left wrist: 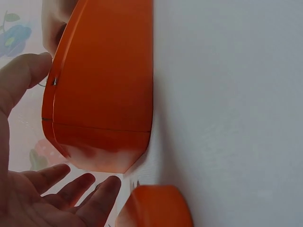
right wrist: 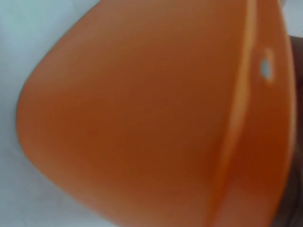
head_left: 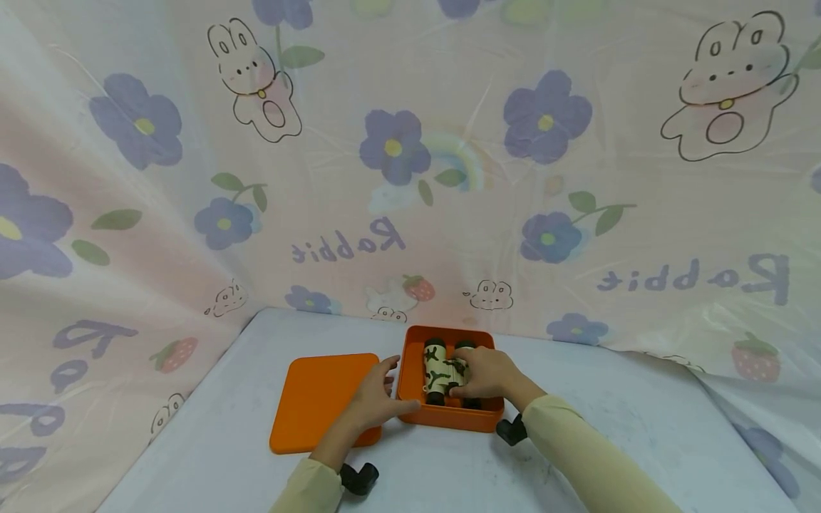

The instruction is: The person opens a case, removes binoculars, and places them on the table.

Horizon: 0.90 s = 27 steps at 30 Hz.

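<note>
We see the right hand [head_left: 490, 372] gripping camouflage binoculars [head_left: 437, 377] inside the orange box [head_left: 449, 417], the left hand [head_left: 372, 402] spread, holding nothing; we judge them rigid, fairly light, best held round a barrel.

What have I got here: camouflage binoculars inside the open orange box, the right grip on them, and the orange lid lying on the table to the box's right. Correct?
Not quite: the orange lid lies to the left of the open orange box, as the head view shows. The right grip is on the camouflage binoculars inside it.
</note>
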### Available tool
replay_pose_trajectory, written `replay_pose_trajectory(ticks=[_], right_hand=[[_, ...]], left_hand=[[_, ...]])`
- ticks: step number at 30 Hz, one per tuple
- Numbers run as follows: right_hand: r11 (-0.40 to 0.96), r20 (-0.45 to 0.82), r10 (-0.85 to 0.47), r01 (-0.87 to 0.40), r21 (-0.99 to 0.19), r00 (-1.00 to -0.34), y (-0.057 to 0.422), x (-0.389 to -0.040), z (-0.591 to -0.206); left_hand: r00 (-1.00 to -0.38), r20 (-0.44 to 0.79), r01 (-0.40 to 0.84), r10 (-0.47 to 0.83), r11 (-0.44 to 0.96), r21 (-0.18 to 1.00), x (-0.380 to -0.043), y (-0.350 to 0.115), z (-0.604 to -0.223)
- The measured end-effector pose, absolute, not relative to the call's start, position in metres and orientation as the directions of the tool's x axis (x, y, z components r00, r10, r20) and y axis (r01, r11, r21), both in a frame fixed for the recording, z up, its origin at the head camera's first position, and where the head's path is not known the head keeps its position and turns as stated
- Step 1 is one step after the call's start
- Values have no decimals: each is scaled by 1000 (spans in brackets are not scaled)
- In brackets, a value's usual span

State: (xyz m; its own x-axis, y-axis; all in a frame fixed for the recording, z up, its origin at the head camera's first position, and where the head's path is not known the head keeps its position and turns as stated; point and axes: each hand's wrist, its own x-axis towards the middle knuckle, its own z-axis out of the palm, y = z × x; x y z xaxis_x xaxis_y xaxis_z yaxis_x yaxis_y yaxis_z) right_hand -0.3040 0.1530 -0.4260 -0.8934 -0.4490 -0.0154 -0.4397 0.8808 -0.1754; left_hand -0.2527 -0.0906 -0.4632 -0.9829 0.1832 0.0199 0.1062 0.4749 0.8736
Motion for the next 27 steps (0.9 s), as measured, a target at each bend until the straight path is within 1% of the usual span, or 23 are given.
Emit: replay_pose_trajectory(ticks=[7,13,18,27], right_hand=[[890,-27,-436,-426,-161,-900,150,-308,-429],[887,-27,-436,-425,-183,-899,150,-310,-429],[885,-27,-435,-421,-199,-900,150,-311,-429],[880,-15,-437,-424,-211,-899,150,-315,-431]], left_hand=[[-983,18,104,185,462,881,-256,-89,-465],[-975,28,123,219,432,893,-255,-88,-460],[-970,14,114,241,404,908,-256,-88,-459],[-966,3,108,259,393,913,-258,-89,-461]])
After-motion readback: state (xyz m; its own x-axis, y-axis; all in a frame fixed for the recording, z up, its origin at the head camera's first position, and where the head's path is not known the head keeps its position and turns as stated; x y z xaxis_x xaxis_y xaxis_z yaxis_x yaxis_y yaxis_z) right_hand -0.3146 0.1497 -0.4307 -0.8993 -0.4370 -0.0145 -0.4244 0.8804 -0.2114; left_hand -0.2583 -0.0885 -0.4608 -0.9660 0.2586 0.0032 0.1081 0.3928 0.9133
